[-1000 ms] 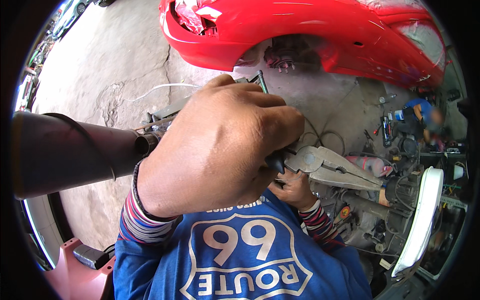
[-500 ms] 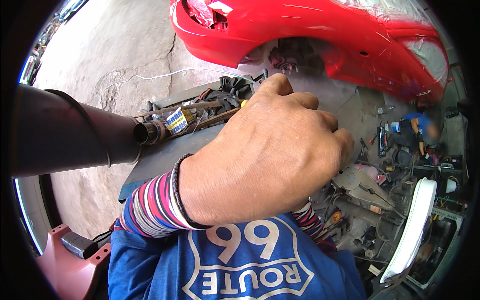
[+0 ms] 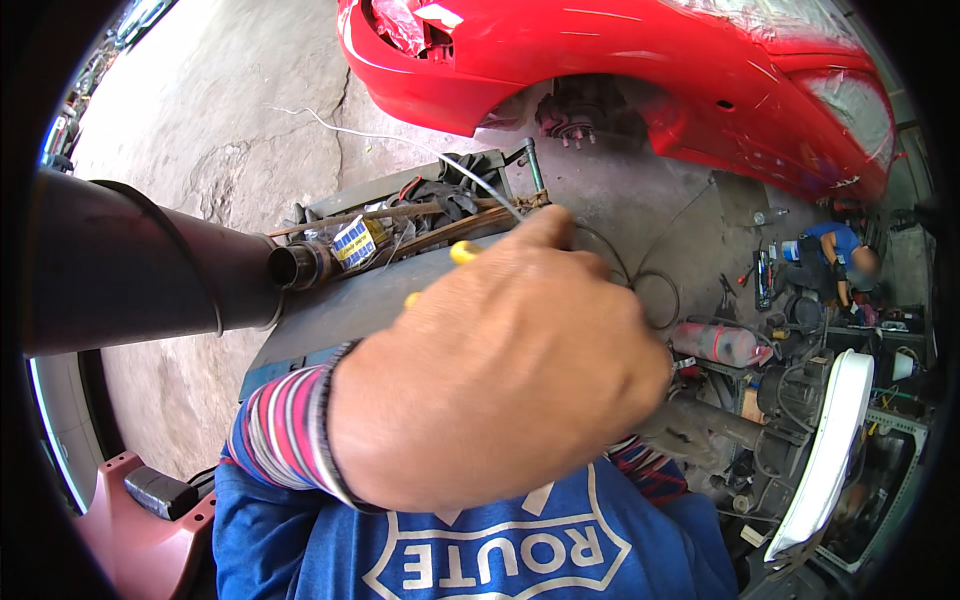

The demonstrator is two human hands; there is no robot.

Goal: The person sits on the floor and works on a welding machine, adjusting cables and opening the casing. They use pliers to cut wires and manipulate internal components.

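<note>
My left hand [image 3: 510, 360] spans the middle of the view, back toward me, fingers curled down and smeared by motion. A long, thin, pale wire [image 3: 400, 140] runs from over the floor to the fingertips of this closed hand. Pliers pass beneath the hand: their yellow handle ends [image 3: 465, 252] show at its upper left, their blurred metal jaws [image 3: 675, 432] at its lower right. Which hand grips the pliers is hidden. Of my right arm only the striped cuff [image 3: 645, 465] shows; my right hand is hidden behind the left.
A dark board [image 3: 330, 310] lies beneath, beside a tray holding a yellow-blue box [image 3: 355, 243] and dark cloth. A large dark cylinder [image 3: 150, 265] stands left. A red car body [image 3: 600, 60] is ahead. Right are a white curved panel [image 3: 825, 450], machinery, and a crouching person [image 3: 835, 250].
My left hand has moved down and slightly left. The pliers' jaws shifted down-left, and more of the yellow handles shows. The wire's far end swung up and right.
</note>
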